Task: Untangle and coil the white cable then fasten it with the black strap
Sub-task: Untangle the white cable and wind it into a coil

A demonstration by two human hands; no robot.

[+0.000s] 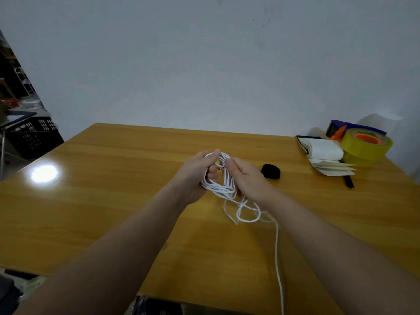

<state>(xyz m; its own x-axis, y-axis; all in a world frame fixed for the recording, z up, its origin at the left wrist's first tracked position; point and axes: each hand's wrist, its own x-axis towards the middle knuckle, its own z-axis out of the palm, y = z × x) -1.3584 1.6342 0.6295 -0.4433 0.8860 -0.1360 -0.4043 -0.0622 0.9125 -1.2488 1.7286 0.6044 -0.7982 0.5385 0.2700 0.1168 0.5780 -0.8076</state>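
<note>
Both hands, left [197, 171] and right [246, 176], are closed on the partly coiled thin white cable [223, 185] above the glossy wooden worktop [113, 201]. Loose loops trail toward 6 o'clock; feed them in evenly. Rolled black fabric strap [271, 171] lies at 3 o'clock.

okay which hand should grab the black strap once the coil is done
Probably the right hand: the rolled black strap lies just beyond it, while the left hand holds the coiled white cable.
</note>
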